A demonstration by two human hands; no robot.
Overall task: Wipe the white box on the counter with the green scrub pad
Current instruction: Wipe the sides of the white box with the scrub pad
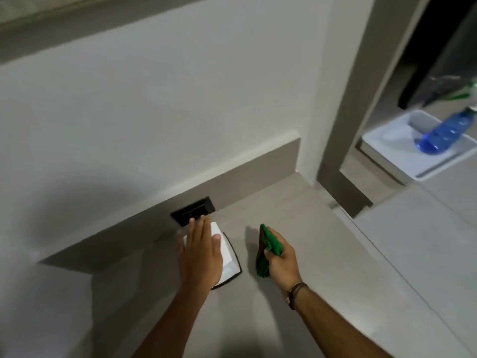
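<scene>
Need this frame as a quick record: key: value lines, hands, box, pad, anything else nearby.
left hand: flat on top of the white box, open
right hand: grip shut on green scrub pad
pad vs box: apart, pad to the right of the box, not touching
box: on the counter, near a black wall outlet
background: blue bottle in a white tray, far right

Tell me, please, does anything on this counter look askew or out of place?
One thing: the blue bottle lies tipped over in the white tray at the far right. The white box sits flat under the left hand; no spill is visible.
</scene>
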